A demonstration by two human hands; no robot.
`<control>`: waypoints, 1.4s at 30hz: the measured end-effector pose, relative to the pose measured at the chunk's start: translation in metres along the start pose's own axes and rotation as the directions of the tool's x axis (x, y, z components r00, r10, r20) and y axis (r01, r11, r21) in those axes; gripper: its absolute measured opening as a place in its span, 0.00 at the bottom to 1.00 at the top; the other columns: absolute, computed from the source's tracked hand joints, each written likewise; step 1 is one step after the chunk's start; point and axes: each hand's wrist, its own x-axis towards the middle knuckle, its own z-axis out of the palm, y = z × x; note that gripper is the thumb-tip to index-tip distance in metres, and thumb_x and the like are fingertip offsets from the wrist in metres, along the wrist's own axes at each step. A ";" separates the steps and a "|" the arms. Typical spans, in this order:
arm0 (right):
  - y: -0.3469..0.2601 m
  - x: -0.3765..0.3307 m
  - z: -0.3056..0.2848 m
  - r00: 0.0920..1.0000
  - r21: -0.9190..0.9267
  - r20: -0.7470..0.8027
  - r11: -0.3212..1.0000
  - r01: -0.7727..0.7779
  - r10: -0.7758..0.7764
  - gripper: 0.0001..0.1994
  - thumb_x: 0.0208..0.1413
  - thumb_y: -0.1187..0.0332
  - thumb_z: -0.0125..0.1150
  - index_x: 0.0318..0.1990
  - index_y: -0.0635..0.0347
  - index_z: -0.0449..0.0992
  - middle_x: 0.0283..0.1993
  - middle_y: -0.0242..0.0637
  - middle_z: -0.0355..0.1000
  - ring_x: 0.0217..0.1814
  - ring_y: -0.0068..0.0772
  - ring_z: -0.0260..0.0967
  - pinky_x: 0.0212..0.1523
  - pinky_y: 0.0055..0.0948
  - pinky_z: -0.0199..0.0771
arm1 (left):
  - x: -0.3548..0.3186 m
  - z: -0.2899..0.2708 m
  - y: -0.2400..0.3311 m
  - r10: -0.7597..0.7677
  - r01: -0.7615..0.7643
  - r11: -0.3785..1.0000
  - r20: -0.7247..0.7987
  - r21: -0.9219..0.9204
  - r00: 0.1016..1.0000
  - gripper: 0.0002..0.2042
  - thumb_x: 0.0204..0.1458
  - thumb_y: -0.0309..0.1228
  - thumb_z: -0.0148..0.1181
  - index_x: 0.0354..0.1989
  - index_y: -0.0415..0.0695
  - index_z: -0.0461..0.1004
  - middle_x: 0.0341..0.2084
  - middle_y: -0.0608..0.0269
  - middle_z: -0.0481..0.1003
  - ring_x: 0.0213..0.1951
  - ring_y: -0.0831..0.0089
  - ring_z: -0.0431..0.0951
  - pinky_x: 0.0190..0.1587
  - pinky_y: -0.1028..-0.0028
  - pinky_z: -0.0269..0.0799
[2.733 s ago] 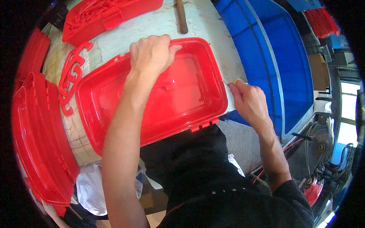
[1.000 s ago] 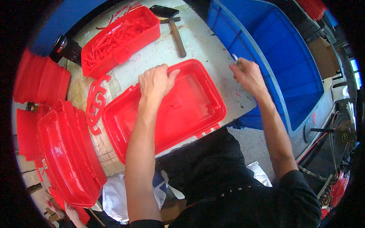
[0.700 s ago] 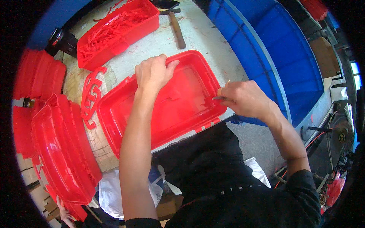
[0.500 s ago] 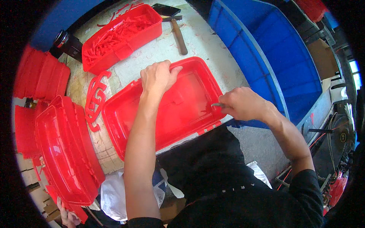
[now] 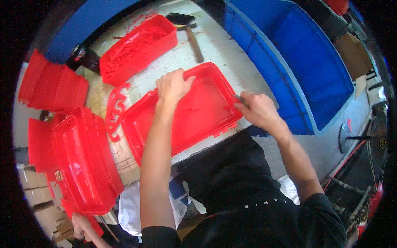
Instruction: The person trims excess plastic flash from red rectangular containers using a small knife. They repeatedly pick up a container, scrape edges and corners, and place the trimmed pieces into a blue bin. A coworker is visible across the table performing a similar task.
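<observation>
A shallow red plastic tray point(image 5: 198, 120) lies tilted across the near part of the worktable. Clasped over its far rim is my left hand point(image 5: 171, 86), fingers wrapped on the edge and the forearm crossing above the tray. At the tray's right rim my right hand point(image 5: 261, 109) is closed round a small tool point(image 5: 238, 98). Only the tool's thin grey end shows, against the rim; its kind is hidden by my fingers.
Beyond the tray stand a red bin point(image 5: 138, 51) of red scraps, a hammer point(image 5: 194, 44) and a dark bottle point(image 5: 86, 58). Red offcuts point(image 5: 115, 109) and stacked red trays point(image 5: 84, 161) are left. A blue crate point(image 5: 285, 70) is right. Another person's hand point(image 5: 84, 227) shows lower left.
My right hand and the tool have moved away from me along the tray's right rim. My left hand keeps its hold on the far rim. The whole view has shifted slightly.
</observation>
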 end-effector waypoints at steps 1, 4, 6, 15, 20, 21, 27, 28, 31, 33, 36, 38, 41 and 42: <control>0.000 0.007 -0.002 1.000 -0.068 0.014 0.997 0.026 -0.025 0.15 0.57 0.57 0.61 0.32 0.61 0.76 0.30 0.55 0.76 0.34 0.62 0.75 0.38 0.53 0.74 | 0.001 -0.001 -0.003 0.003 -0.003 1.000 0.012 0.013 1.000 0.20 0.56 0.50 0.59 0.38 0.44 0.81 0.34 0.46 0.81 0.40 0.48 0.82 0.43 0.53 0.75; 0.001 0.019 -0.006 0.995 -0.006 -0.061 0.996 0.084 -0.085 0.11 0.59 0.61 0.56 0.34 0.60 0.76 0.29 0.58 0.75 0.35 0.63 0.74 0.38 0.56 0.73 | 0.005 -0.010 -0.017 -0.018 0.015 1.000 0.153 0.016 0.988 0.22 0.51 0.51 0.63 0.44 0.45 0.80 0.41 0.42 0.80 0.45 0.47 0.80 0.49 0.55 0.75; 0.005 0.013 -0.005 0.989 0.075 -0.139 0.996 -0.044 0.054 0.10 0.61 0.64 0.56 0.33 0.62 0.75 0.26 0.52 0.76 0.27 0.52 0.76 0.30 0.46 0.74 | 0.000 -0.029 -0.035 0.007 -0.004 1.000 0.230 -0.013 0.973 0.21 0.51 0.47 0.63 0.46 0.44 0.80 0.42 0.42 0.79 0.46 0.47 0.80 0.50 0.55 0.75; 0.048 -0.053 0.009 0.964 0.784 0.115 0.574 -0.236 0.239 0.07 0.69 0.66 0.46 0.48 0.59 0.66 0.33 0.31 0.68 0.28 0.17 0.62 0.29 0.23 0.66 | -0.199 -0.097 -0.105 -0.616 0.475 0.158 0.289 -0.866 0.733 0.20 0.55 0.23 0.56 0.58 0.37 0.68 0.50 0.55 0.77 0.48 0.63 0.80 0.50 0.62 0.79; 0.047 -0.064 0.024 0.993 0.757 0.108 0.644 -0.110 0.044 0.08 0.70 0.67 0.45 0.46 0.60 0.69 0.30 0.31 0.69 0.29 0.20 0.63 0.32 0.25 0.67 | -0.305 -0.041 -0.051 -0.629 0.247 -0.516 0.559 -0.820 0.540 0.20 0.60 0.35 0.58 0.58 0.43 0.67 0.49 0.55 0.78 0.46 0.62 0.80 0.42 0.62 0.80; 0.045 -0.064 0.024 0.992 0.702 0.121 0.703 -0.113 0.038 0.09 0.70 0.66 0.45 0.46 0.60 0.69 0.29 0.31 0.69 0.29 0.20 0.63 0.32 0.25 0.66 | -0.320 -0.044 -0.039 -0.482 0.393 -0.551 0.665 -0.736 0.570 0.20 0.60 0.41 0.57 0.55 0.42 0.70 0.43 0.51 0.79 0.42 0.64 0.82 0.38 0.68 0.79; 0.030 -0.036 0.013 0.940 0.847 0.340 0.436 -0.304 -0.004 0.10 0.70 0.63 0.44 0.50 0.57 0.68 0.29 0.30 0.68 0.27 0.18 0.61 0.29 0.22 0.64 | -0.288 -0.101 -0.002 -0.301 0.603 0.372 0.523 -0.705 0.797 0.08 0.58 0.32 0.62 0.39 0.39 0.81 0.28 0.58 0.82 0.31 0.72 0.82 0.36 0.74 0.77; 0.027 -0.026 0.012 0.931 0.857 0.365 0.399 -0.325 -0.027 0.10 0.71 0.63 0.44 0.50 0.57 0.68 0.29 0.29 0.68 0.27 0.18 0.61 0.29 0.22 0.64 | -0.260 -0.098 -0.001 -0.492 0.506 0.613 0.209 -0.606 0.845 0.06 0.58 0.29 0.62 0.37 0.40 0.82 0.29 0.60 0.82 0.31 0.73 0.82 0.38 0.74 0.77; 0.013 0.003 0.020 0.960 0.839 0.275 0.501 -0.213 -0.053 0.10 0.70 0.63 0.46 0.44 0.57 0.71 0.29 0.27 0.67 0.27 0.16 0.61 0.30 0.20 0.65 | -0.145 -0.072 -0.028 -0.319 0.150 0.898 -0.379 -0.413 0.868 0.14 0.57 0.32 0.63 0.47 0.35 0.76 0.41 0.47 0.79 0.43 0.58 0.80 0.48 0.66 0.74; 0.005 0.017 0.023 0.953 0.755 0.303 0.609 -0.245 0.007 0.13 0.70 0.61 0.48 0.38 0.58 0.74 0.27 0.26 0.67 0.27 0.17 0.61 0.30 0.21 0.64 | -0.090 -0.044 -0.040 -0.198 0.118 0.966 -0.360 -0.232 0.912 0.22 0.57 0.45 0.63 0.48 0.37 0.74 0.39 0.42 0.79 0.44 0.51 0.81 0.45 0.60 0.75; -0.004 0.033 0.028 0.927 0.656 0.367 0.686 -0.315 0.074 0.15 0.70 0.59 0.47 0.36 0.59 0.74 0.24 0.26 0.65 0.27 0.17 0.61 0.30 0.23 0.63 | -0.065 -0.009 -0.042 -0.251 0.248 0.967 -0.063 -0.048 0.966 0.23 0.55 0.49 0.63 0.46 0.40 0.75 0.29 0.44 0.80 0.33 0.49 0.82 0.36 0.57 0.75; -0.009 0.040 0.034 0.936 0.708 0.353 0.651 -0.273 0.009 0.17 0.69 0.59 0.47 0.32 0.60 0.73 0.23 0.26 0.64 0.27 0.18 0.61 0.30 0.24 0.62 | -0.067 0.000 -0.038 -0.243 0.242 0.970 -0.132 -0.027 0.961 0.24 0.54 0.52 0.63 0.44 0.42 0.76 0.24 0.47 0.79 0.28 0.48 0.81 0.31 0.56 0.73; -0.014 0.052 0.045 0.915 0.741 0.403 0.595 -0.311 -0.024 0.17 0.69 0.60 0.46 0.32 0.61 0.72 0.24 0.27 0.65 0.28 0.18 0.60 0.31 0.24 0.61 | -0.076 0.004 -0.031 -0.169 0.170 0.985 -0.196 -0.012 0.966 0.25 0.52 0.55 0.64 0.43 0.43 0.76 0.22 0.50 0.79 0.25 0.50 0.81 0.27 0.58 0.72; -0.015 0.055 0.049 0.910 0.749 0.414 0.583 -0.316 -0.038 0.17 0.69 0.60 0.46 0.32 0.61 0.72 0.24 0.26 0.64 0.28 0.18 0.60 0.32 0.24 0.61 | -0.077 0.004 -0.029 -0.153 0.155 0.988 -0.207 -0.008 0.966 0.25 0.52 0.55 0.64 0.43 0.44 0.76 0.22 0.50 0.79 0.25 0.51 0.81 0.26 0.59 0.72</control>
